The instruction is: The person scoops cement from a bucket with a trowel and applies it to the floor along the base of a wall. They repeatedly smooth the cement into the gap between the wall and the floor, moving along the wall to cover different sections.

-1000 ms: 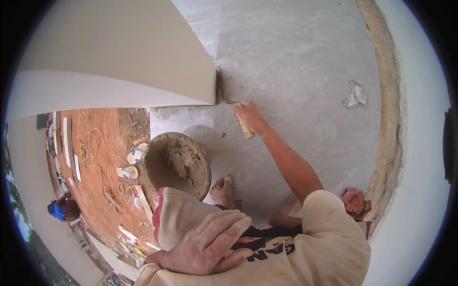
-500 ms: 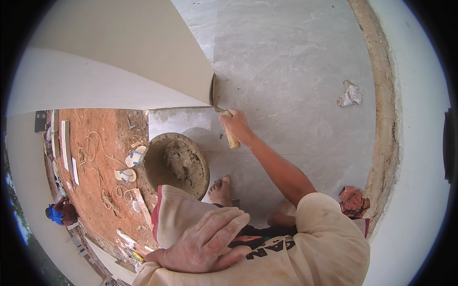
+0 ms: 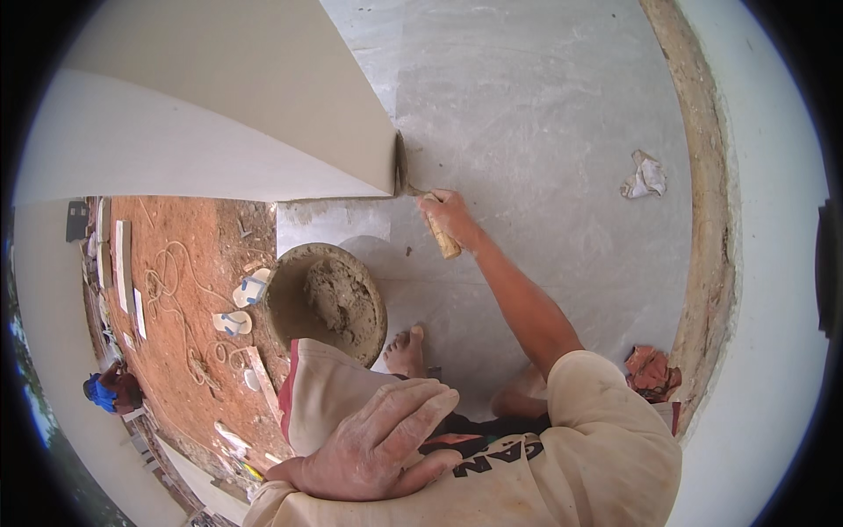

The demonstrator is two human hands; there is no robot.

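Observation:
My right hand [image 3: 451,218] is wrapped round the wooden handle of a trowel [image 3: 443,241]. Its narrow blade stands at the end of a beige and white wall [image 3: 263,97], low by the grey floor; I cannot tell whether it touches. A round bucket [image 3: 279,303] of wet grey mortar [image 3: 341,303] stands left of my bare foot, short of the wall. My left hand [image 3: 378,439], dusty with pale residue, lies palm down over my bent leg, fingers stretched out and holding nothing.
Crumpled white paper or plastic [image 3: 645,176] lies on the floor at right, a crumpled red-brown piece [image 3: 652,373] nearer me. Flip-flops [image 3: 232,323], rope [image 3: 167,272] and boards [image 3: 123,263] lie on red soil at left. Another person [image 3: 114,391] is crouched far left.
My right hand has shifted a little right and away from me with the trowel, so the blade sits slightly farther right. The left hand rests where it was.

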